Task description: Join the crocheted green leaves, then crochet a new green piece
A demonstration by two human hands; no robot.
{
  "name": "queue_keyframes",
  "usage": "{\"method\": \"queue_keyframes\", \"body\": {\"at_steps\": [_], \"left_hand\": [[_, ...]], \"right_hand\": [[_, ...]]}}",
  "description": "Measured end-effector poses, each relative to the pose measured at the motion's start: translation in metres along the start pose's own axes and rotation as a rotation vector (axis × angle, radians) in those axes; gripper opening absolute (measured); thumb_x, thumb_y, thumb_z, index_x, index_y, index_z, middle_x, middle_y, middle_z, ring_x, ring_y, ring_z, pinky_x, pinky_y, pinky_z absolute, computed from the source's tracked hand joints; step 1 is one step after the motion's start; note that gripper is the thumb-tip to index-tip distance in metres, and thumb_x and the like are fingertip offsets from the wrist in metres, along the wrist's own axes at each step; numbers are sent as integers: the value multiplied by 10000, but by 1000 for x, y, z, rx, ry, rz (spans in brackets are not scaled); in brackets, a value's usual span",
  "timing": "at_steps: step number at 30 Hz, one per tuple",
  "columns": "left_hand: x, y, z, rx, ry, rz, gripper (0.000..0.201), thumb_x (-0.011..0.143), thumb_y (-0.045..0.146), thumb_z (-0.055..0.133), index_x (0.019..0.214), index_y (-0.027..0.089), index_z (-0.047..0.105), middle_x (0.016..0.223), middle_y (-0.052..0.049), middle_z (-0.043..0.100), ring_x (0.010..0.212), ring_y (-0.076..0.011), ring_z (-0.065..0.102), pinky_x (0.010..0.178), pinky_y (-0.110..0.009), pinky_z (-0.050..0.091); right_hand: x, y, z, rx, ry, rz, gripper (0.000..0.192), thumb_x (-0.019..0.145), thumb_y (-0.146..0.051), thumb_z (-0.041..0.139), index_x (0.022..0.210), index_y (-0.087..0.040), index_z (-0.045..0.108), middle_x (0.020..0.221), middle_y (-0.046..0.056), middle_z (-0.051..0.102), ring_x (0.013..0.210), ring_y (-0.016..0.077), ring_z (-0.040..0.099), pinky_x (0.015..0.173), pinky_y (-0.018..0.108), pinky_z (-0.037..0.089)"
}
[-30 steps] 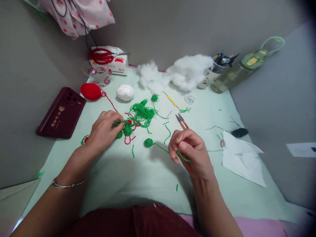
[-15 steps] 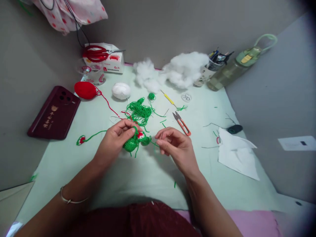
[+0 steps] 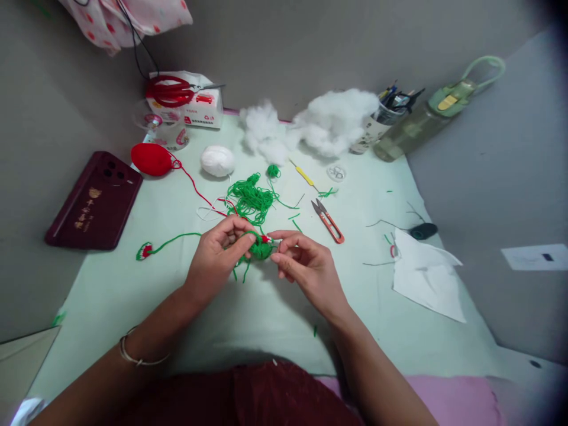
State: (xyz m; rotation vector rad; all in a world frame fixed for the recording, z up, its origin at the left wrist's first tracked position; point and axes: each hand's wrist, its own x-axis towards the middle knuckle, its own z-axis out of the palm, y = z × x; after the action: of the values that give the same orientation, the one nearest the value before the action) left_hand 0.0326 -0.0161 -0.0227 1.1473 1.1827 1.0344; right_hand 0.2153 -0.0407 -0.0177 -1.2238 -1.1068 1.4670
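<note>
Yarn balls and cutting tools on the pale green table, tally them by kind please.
Yarn balls: 2, the red oval yarn ball and the white yarn ball.
Cutting tools: 2, the red-handled scissors and the orange thread snips.
Total: 4.

The crochet piece [image 3: 260, 248] is green with a red-and-white spot. Behind it lies a green yarn tangle [image 3: 251, 198], and left of that tangle a red ball [image 3: 152, 159] and a white ball [image 3: 217, 161]. The snips [image 3: 328, 220] have orange handles, the phone [image 3: 93, 200] is maroon with gold lettering, and the surface [image 3: 266, 319] is pale mint.
</note>
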Motion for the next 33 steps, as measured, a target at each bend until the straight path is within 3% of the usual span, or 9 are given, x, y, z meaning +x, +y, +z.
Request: {"method": "queue_keyframes", "body": {"at_steps": [4,10,13,17,20,25,28,33], "left_hand": [[1,-1,-1,-168,-127,-88,74,881,270,664,865,201,682,602,66,559,560,-89,503,574,-219,389],[3,-6,-1,-243,-104,-107,100,901,281,675,946,196,703,790,34,675,591,-77,528,651,-233,424],[4,-9,-5,-229,-139,-116,96,914,294,675,912,198,687,722,42,648,595,-87,523,658,-239,416],[6,-15,-11,-162,-237,-151,254,939,342,663,740,186,636,582,54,538,580,-94,500,635,-243,387],[6,-19,-12,-162,-270,-192,314,971,392,622,757,171,685,595,49,512,569,-88,481,618,-248,378],[7,-23,-10,-227,-292,-223,298,970,380,625,780,169,713,555,62,454,545,-93,463,646,-262,414],[9,-23,-12,-267,-304,-228,298,951,366,654,718,183,675,540,59,464,560,-101,481,680,-266,431],[10,-20,-13,-297,-310,-254,287,919,375,696,698,194,668,521,59,475,574,-108,501,693,-266,437]], "right_hand": [[0,0,1,16,-36,15,241,774,-308,849,738,-178,650,1174,47,706,516,13,557,484,194,488],[2,2,1,60,-98,43,260,728,-314,885,740,-180,662,863,-25,653,479,26,563,439,172,453],[5,3,-4,44,-16,5,264,746,-311,867,746,-175,641,982,12,711,476,17,541,436,174,460],[6,5,-13,-117,100,-147,189,835,-247,785,774,-186,616,1049,45,744,496,28,526,459,195,475],[5,8,-16,-394,150,-359,124,904,-184,705,809,-194,626,1087,59,730,553,48,570,513,227,490],[6,14,-17,-686,166,-657,141,934,-118,654,841,-213,606,1060,98,740,949,189,728,541,239,508],[7,16,-18,-735,152,-698,135,936,-103,652,887,-220,608,1058,98,741,1009,203,732,560,243,533],[7,16,-19,-748,144,-703,130,944,-110,644,881,-219,612,1003,86,742,948,195,737,571,253,537]]}}
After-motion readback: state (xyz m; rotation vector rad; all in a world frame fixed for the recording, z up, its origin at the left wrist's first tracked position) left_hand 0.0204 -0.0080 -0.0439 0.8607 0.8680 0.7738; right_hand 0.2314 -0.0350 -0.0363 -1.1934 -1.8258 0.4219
